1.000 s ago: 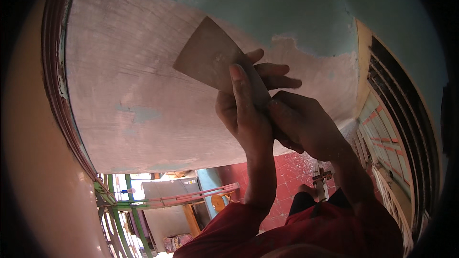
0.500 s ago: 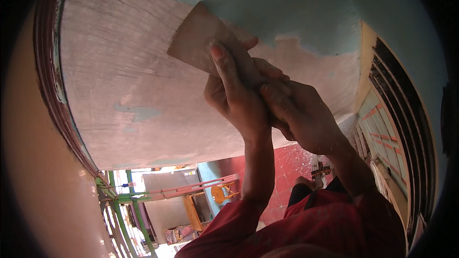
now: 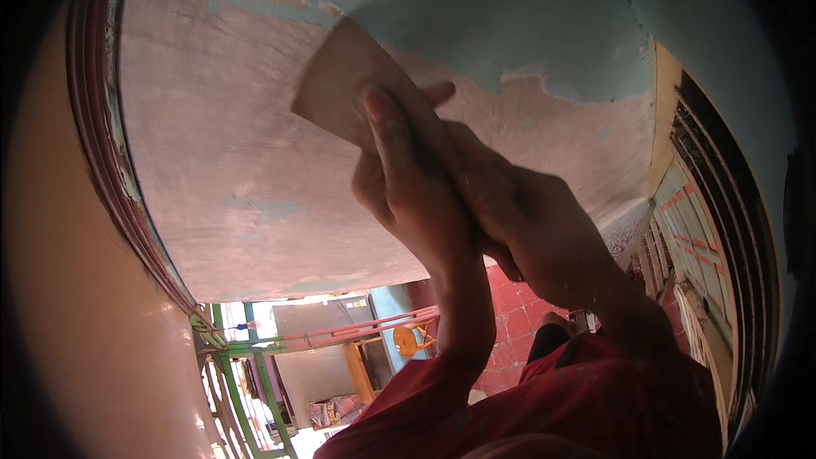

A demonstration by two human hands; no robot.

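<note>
Both of my hands grip one scraper with a wide, flat, brownish blade. Its far edge lies at or close to the wall, near where bare pinkish plaster meets blue-green paint. My left hand is closed on the blade's lower part, thumb flat along its near face and a fingertip showing past the far side. Just behind it, my right hand wraps the lower end of the tool, pressed against the left. The handle is hidden by my fingers, and whether the blade edge touches the wall I cannot tell.
A dark red moulded frame borders the wall at left; a dark slatted frame curves along the right. Below are red floor tiles, green bars, pink rails and an orange stool.
My view has shifted, so the wall sits further right in it. Against the wall, the scraper and both hands have moved a little left and down. The grip is kept.
</note>
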